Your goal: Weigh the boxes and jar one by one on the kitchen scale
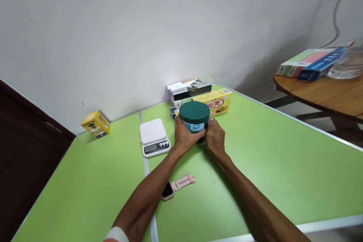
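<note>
A round jar with a dark green lid and a blue-white label is gripped from both sides at the middle of the green table. My left hand wraps its left side, the thumb stretched across the front. On the right side, my right hand closes around it. Whether the jar's bottom touches the table is hidden by my hands. Left of the jar lies a white kitchen scale with a small display. A smartwatch with a pink strap lies partly behind my left forearm.
Behind the jar are a yellow snack box and several stacked boxes near the wall. A small yellow box stands at the table's back left. To the right, a wooden table bears colourful boxes and a clear container.
</note>
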### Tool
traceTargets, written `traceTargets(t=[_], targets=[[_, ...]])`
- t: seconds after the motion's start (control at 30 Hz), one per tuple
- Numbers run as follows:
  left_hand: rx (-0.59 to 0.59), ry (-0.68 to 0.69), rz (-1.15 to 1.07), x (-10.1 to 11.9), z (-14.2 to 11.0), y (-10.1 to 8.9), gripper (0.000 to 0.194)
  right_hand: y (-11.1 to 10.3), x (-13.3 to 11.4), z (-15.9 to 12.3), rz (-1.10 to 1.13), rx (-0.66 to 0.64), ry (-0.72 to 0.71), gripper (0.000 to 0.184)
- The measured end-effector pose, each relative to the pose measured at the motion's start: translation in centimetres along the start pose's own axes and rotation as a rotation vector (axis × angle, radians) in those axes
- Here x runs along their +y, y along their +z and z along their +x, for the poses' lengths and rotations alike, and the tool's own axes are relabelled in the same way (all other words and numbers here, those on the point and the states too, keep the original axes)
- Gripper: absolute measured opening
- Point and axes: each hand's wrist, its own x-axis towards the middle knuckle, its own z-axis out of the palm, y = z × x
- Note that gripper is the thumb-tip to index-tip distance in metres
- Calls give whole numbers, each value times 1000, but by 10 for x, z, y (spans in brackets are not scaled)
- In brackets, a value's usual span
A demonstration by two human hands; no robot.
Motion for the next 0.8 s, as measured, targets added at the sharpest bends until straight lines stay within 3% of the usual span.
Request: traceTargets(t=[0.1,0.2,0.33,0.43,0.6,0.8], targets=[[46,49,-2,8,-6,-22,96,0,-15,-7,8,-35,-66,63],[78,116,12,11,-13,-64,88,12,-34,-21,94,-136,-125,64],[138,96,53,-1,-12,-124,83,50,-57,-33,210,-349,-144,69],[212,32,101,-18,-6,-152,80,80,-68,-33,238,-445,-163,73],[240,-27,114,-43,3,-164,77,107,-69,-30,216,-506,-177,72],[206,-60,90,-51,7,-163,90,110,-52,-35,237,-521,-125,69]])
